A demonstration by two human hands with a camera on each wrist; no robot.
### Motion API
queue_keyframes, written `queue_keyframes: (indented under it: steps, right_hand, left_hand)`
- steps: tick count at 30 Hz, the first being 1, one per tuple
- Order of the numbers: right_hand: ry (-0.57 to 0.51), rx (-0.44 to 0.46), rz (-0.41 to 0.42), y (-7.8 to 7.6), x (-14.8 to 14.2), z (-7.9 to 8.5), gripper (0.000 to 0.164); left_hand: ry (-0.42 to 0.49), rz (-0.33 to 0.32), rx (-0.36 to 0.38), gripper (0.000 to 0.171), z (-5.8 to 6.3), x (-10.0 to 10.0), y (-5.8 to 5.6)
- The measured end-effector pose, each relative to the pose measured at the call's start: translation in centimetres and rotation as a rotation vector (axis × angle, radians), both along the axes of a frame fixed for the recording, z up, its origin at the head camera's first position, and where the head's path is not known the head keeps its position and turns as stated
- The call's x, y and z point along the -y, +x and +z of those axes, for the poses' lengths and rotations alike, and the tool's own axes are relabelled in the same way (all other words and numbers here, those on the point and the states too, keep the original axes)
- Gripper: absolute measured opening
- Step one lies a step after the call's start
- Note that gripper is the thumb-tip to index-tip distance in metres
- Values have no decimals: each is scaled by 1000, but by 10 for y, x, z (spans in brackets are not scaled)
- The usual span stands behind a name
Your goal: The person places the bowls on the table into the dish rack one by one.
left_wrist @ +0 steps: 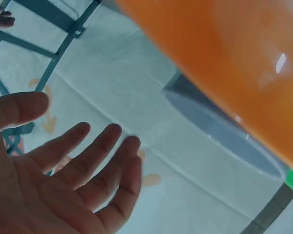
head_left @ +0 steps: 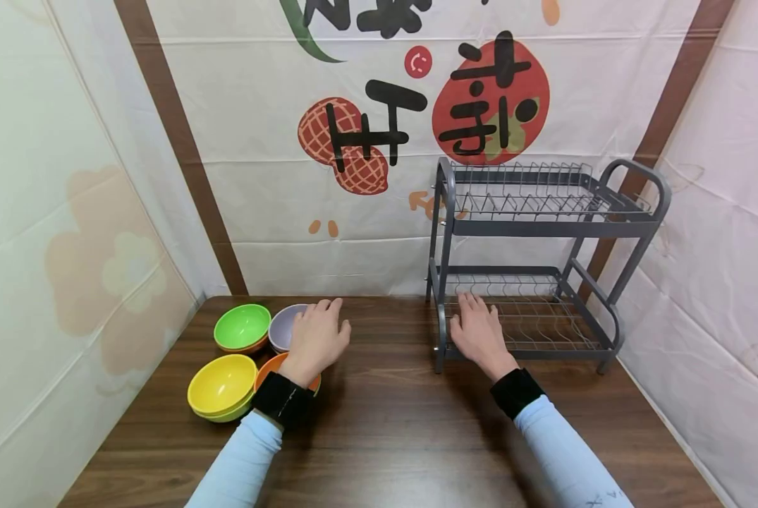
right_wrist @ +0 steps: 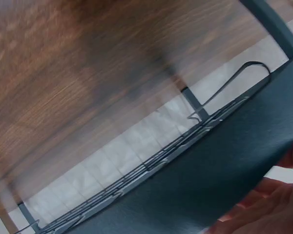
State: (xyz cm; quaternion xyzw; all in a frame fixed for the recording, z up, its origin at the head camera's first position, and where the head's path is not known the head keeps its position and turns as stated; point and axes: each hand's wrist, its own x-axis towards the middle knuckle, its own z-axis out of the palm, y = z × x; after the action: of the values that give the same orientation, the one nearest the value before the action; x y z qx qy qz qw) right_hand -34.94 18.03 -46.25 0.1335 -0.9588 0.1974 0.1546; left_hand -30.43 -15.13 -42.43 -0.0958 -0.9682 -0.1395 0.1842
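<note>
My left hand [head_left: 318, 342] hovers by the right-hand bowls with fingers loosely spread and nothing in them. Partly hidden under that wrist is an orange bowl [head_left: 271, 365]; it looms large in the left wrist view. Behind it stands a grey-purple bowl [head_left: 282, 327]. Further left, a green bowl [head_left: 242, 325] sits stacked on an orange one, and a yellow bowl [head_left: 222, 384] on a light green one. My right hand [head_left: 480, 335] is at the front left of the dark grey two-tier dish rack [head_left: 543, 229], fingers extended near its lower tier; whether they touch it I cannot tell.
The rack stands at the right back of the brown wooden table [head_left: 379, 423]. A printed cloth [head_left: 264, 176] hangs behind the table, with more cloth at both sides. Wire slots [head_left: 524, 204] line the upper tier.
</note>
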Motion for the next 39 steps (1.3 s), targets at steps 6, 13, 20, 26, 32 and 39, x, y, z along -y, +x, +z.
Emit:
queue_keyframes:
  steps: [6, 13, 20, 26, 32, 39]
  right_hand:
    - [-62, -300, -7, 25, 10, -1, 41]
    - [-141, -525, 43, 57, 37, 5, 28]
    - [-146, -532, 157, 76, 71, 10, 28]
    - [-122, -545, 220, 84, 93, 6, 30]
    - [-106, -547, 271, 89, 107, 3, 30]
    - [-96, -542, 280, 93, 112, -2, 26]
  left_hand:
    - [15, -11, -86, 33, 4, 14, 27]
    - [-24, -1, -122, 23, -7, 32, 66]
    - [-42, -9, -66, 33, -26, 45, 93]
    - [-9, -16, -7, 32, -31, 50, 104]
    - [-1, -7, 33, 29, -34, 52, 110]
    - [11, 1, 30, 22, -42, 53, 117]
